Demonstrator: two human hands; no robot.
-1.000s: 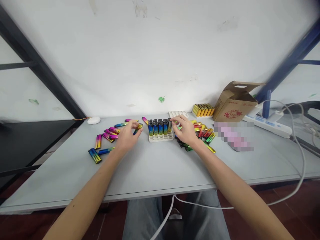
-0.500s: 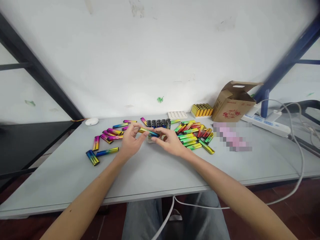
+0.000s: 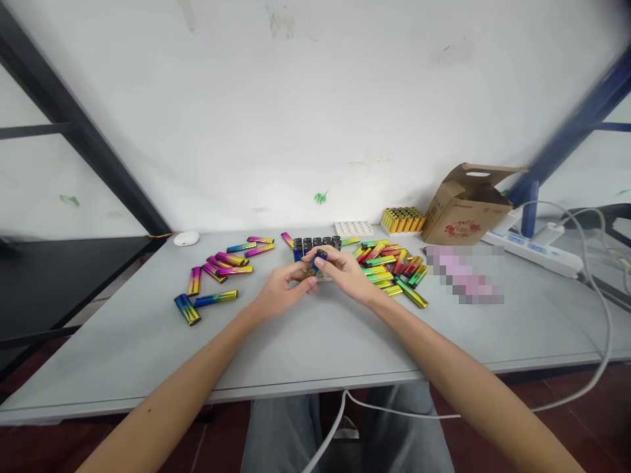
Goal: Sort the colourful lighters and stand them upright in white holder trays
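Observation:
A shiny blue-and-yellow lighter [image 3: 316, 264] stands tilted, black top up, between the fingers of both hands at the middle of the table. My left hand [image 3: 282, 288] pinches its lower part. From the other side, my right hand [image 3: 349, 274] grips it with thumb and fingers, and its lower end is partly hidden. Just behind the hands, several dark blue lighters [image 3: 309, 243] stand upright in rows in a white tray [image 3: 323, 278], which the hands largely cover.
Pink and blue lighters [image 3: 217, 268] lie loose at left, green and red ones [image 3: 389, 263] at right. Along the wall are an unfilled white holed tray [image 3: 353, 228], a tray of yellow lighters [image 3: 404, 221], a cardboard box [image 3: 461, 213] and a power strip [image 3: 537, 251]. A white case [image 3: 186, 238] sits back left.
The lighter has turned from nearly level to nearly upright, black top up. My left hand has moved right, closer to my right hand. The view has shifted slightly.

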